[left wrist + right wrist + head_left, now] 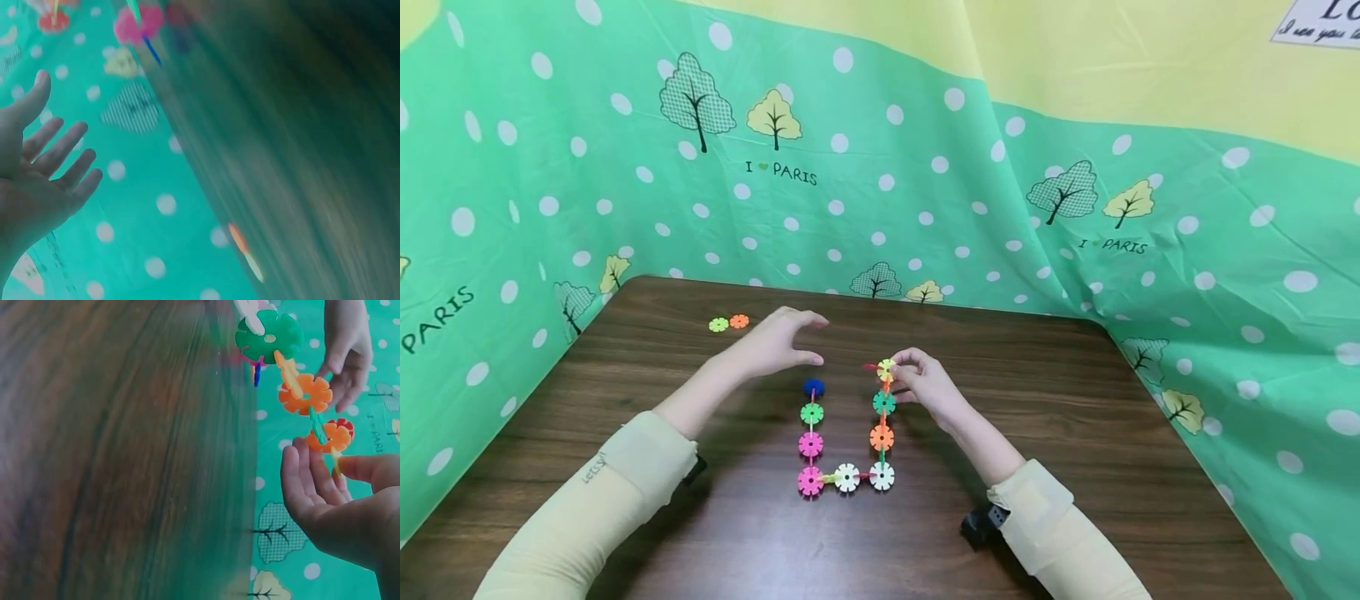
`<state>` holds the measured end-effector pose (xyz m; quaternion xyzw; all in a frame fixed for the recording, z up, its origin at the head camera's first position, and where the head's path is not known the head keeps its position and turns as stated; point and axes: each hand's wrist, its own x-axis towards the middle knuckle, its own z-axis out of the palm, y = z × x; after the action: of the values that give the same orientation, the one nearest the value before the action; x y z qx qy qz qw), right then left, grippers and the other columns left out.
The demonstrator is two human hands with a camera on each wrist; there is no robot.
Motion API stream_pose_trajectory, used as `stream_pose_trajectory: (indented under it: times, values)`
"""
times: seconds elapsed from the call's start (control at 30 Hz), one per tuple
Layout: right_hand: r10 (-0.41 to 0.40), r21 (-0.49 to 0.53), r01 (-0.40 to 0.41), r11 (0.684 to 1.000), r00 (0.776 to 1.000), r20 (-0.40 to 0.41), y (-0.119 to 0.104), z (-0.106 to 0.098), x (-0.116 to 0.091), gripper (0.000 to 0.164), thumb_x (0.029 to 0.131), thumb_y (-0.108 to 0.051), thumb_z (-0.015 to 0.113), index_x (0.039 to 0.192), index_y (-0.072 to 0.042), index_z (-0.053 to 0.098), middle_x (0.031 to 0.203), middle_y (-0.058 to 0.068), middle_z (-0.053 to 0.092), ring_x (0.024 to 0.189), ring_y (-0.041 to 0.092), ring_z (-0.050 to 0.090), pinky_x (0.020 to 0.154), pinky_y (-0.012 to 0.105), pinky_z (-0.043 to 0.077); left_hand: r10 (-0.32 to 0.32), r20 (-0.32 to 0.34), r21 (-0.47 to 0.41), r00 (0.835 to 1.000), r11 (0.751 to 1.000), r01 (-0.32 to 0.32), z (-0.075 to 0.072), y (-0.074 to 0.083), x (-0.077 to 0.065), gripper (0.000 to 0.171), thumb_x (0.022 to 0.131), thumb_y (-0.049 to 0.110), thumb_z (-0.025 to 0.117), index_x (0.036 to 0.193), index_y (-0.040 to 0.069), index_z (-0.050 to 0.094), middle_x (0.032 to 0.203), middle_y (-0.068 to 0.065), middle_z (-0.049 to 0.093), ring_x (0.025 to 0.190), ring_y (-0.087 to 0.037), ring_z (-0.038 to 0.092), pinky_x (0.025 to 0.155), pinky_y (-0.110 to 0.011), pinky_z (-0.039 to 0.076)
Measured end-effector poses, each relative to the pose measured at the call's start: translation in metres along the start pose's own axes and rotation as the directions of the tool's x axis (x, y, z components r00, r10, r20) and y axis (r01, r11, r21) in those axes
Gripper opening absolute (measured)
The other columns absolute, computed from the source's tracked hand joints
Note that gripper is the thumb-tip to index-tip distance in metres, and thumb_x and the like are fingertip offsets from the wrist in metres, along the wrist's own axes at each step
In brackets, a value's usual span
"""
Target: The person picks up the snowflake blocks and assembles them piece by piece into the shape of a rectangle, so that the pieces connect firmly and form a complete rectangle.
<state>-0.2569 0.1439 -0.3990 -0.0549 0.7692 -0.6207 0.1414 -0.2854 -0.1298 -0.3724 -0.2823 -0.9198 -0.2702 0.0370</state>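
A U-shaped chain of notched plastic snowflake discs stands on the dark wooden table (pixel 1037 375). Its base includes a pink disc (pixel 810 481) and a white disc (pixel 847 477). Up the right side come an orange disc (pixel 882 437), a green disc (pixel 883 403) and a yellow disc (pixel 886 367) with a red disc (pixel 870 367) beside it. My right hand (pixel 931 387) pinches the yellow disc between thumb and fingers. My left hand (pixel 775 343) holds nothing, thumb and fingers spread, just above the blue disc (pixel 814 387) that tops the left side.
At the back left of the table lie a loose yellow-green disc (pixel 718 324) and a loose orange disc (pixel 740 321). A green polka-dot curtain (pixel 880 208) hangs round the table's back and sides.
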Motion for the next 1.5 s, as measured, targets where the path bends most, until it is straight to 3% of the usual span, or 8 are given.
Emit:
stream_pose_trajectory:
  times: [0.2,0.37,0.6,0.97,1.17,1.27,1.5]
  values:
    - [0.017,0.002,-0.017,1.000,0.999,0.041,0.003,-0.005,0.003,0.026,0.098,-0.012,0.048,0.121,0.000,0.047,0.104,0.021,0.067,0.077,0.018,0.065,0.073,0.036,0.055,-0.059,-0.037,0.011,0.998,0.998,0.059,-0.020,-0.037,-0.006,0.062,0.080,0.032,0.076,0.131,0.005,0.052,0.129,-0.013,0.058,0.123,-0.034,0.045,0.104,-0.050,0.034]
    - [0.031,-0.002,-0.031,1.000,0.999,0.035,0.003,-0.008,0.005,0.033,0.099,-0.013,0.048,0.129,0.000,0.049,0.104,0.019,0.066,0.082,0.019,0.064,0.071,0.035,0.055,-0.112,-0.082,-0.027,0.990,0.994,0.110,-0.033,-0.071,-0.009,0.064,0.080,0.031,0.076,0.133,0.004,0.050,0.133,-0.016,0.054,0.129,-0.035,0.041,0.105,-0.051,0.032]
    - [0.050,0.006,-0.050,0.999,0.998,0.029,0.001,-0.009,0.006,0.030,0.098,-0.013,0.049,0.125,-0.001,0.053,0.105,0.015,0.060,0.085,0.020,0.060,0.070,0.033,0.055,-0.200,-0.039,-0.038,0.979,0.979,0.199,-0.038,-0.101,-0.011,0.072,0.082,0.023,0.075,0.139,-0.002,0.039,0.140,-0.022,0.044,0.132,-0.039,0.036,0.106,-0.054,0.031]
    - [0.048,-0.003,-0.048,0.999,0.998,0.045,0.003,-0.008,0.008,0.030,0.097,-0.012,0.051,0.124,0.000,0.054,0.097,0.008,0.060,0.083,0.018,0.058,0.070,0.033,0.055,-0.279,0.062,0.052,0.958,0.960,0.276,-0.027,-0.128,-0.011,0.069,0.084,0.017,0.072,0.141,-0.003,0.036,0.140,-0.027,0.041,0.130,-0.044,0.034,0.104,-0.056,0.032]
    - [0.046,0.000,-0.046,0.999,0.998,0.047,0.002,-0.007,0.007,0.028,0.097,-0.013,0.051,0.122,0.000,0.056,0.095,0.008,0.061,0.083,0.018,0.059,0.069,0.032,0.054,-0.262,0.097,0.120,0.960,0.961,0.250,-0.022,-0.131,-0.009,0.065,0.084,0.014,0.071,0.137,-0.007,0.040,0.136,-0.029,0.045,0.126,-0.044,0.041,0.104,-0.054,0.033]
    - [0.050,0.000,-0.050,0.999,0.997,0.057,0.003,-0.006,0.007,0.028,0.097,-0.012,0.052,0.122,0.001,0.056,0.095,0.007,0.061,0.081,0.017,0.059,0.070,0.033,0.054,-0.254,0.102,0.147,0.962,0.960,0.238,-0.018,-0.133,-0.010,0.060,0.085,0.014,0.070,0.134,-0.007,0.044,0.132,-0.028,0.049,0.123,-0.043,0.044,0.103,-0.053,0.035]
    - [0.050,-0.006,-0.050,0.999,0.996,0.067,0.004,-0.004,0.008,0.029,0.097,-0.012,0.052,0.122,0.001,0.056,0.099,0.013,0.061,0.081,0.015,0.059,0.071,0.033,0.055,-0.238,0.051,0.113,0.970,0.966,0.232,-0.014,-0.140,-0.011,0.040,0.083,0.003,0.070,0.121,-0.001,0.060,0.119,-0.021,0.062,0.114,-0.036,0.054,0.097,-0.050,0.042]
